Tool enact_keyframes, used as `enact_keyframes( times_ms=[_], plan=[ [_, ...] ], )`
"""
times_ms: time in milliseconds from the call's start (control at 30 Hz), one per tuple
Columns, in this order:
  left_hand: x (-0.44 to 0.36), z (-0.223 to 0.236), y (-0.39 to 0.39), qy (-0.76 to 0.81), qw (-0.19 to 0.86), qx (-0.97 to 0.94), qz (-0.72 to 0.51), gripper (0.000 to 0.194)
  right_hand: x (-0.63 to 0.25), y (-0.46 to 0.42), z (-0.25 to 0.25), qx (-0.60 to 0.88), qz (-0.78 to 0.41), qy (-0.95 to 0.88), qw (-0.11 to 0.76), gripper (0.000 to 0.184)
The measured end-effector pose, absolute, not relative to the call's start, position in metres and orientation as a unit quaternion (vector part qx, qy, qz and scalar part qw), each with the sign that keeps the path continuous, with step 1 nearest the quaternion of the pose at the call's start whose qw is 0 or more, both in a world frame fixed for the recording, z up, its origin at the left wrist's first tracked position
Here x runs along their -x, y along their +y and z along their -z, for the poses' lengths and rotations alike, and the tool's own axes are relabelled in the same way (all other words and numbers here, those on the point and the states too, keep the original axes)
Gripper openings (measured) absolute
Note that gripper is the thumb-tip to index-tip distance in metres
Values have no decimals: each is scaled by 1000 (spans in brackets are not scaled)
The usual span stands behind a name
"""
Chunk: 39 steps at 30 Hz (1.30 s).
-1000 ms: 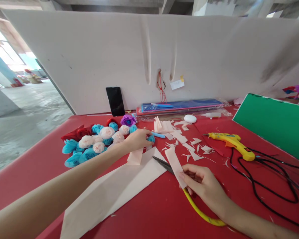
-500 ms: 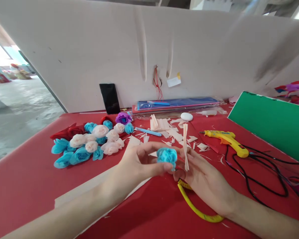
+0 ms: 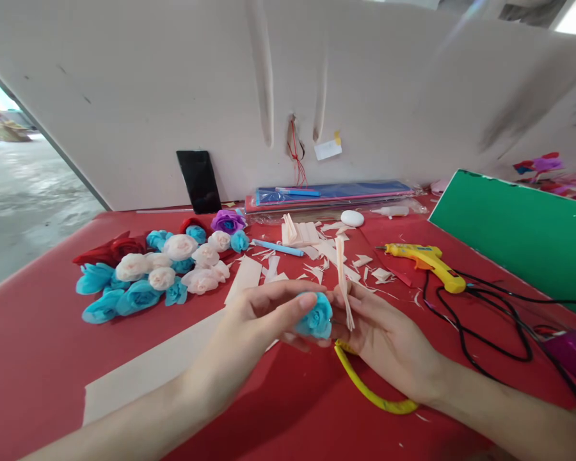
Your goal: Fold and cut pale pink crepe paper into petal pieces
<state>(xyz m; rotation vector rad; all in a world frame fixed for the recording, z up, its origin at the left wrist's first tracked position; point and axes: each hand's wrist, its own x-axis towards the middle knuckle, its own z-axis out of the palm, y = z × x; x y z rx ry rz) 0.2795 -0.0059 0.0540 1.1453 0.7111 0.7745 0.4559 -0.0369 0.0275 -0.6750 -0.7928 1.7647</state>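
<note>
My left hand [image 3: 264, 320] has its thumb and fingers closed on a blue crepe-paper flower [image 3: 318, 317], thumb pressed on the bloom's upper left side. Close beside it, my right hand [image 3: 388, 333] holds an upright, narrow folded strip of peach crepe paper [image 3: 341, 269]. Its fingertips meet the flower's right side and are partly hidden behind it. A curved yellow handle [image 3: 365, 387] shows beneath my right hand; its other end is hidden, and I cannot tell whether the hand grips it.
Blue, white, red and purple paper flowers [image 3: 160, 278] lie at left. Peach paper scraps [image 3: 317, 269], a light-blue pen [image 3: 278, 248] and a white oval object [image 3: 352, 218] lie beyond my hands. A yellow glue gun [image 3: 427, 261] with black cable and a green board [image 3: 513, 237] are at right.
My left thumb has shifted higher on the blue flower, and the flower has turned slightly. The whole view has moved a little, so the table things appear further left and higher.
</note>
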Motion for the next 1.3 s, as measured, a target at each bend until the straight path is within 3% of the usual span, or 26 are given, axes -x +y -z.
enact_keyframes(
  times_ms=[433, 567, 700, 867, 1033, 1167, 1300],
  plan=[
    [-284, -57, -9, 403, 675, -507, -353, 27, -454, -37, -31, 261, -752, -327, 510, 10],
    [-285, -59, -10, 391, 692, -497, -348, 26, -454, -37, -29, 271, -753, -315, 510, 9],
    [-280, -60, -10, 344, 721, -507, -324, 39, -455, -36, -28, 266, -762, -274, 523, 7],
    [-274, -59, -12, 329, 691, -563, -312, 19, -454, -38, -28, 275, -765, -259, 522, 9],
    [-268, -56, -18, 305, 694, -575, -308, 20, -455, -40, -25, 296, -753, -295, 508, 4],
    [-244, -64, -12, 376, 628, -588, -344, 16, -457, -38, -21, 306, -738, -333, 500, 10],
    [-201, -82, 22, 492, 470, -660, -319, 20, -457, -36, -18, 320, -726, -353, 496, 15]
  ],
)
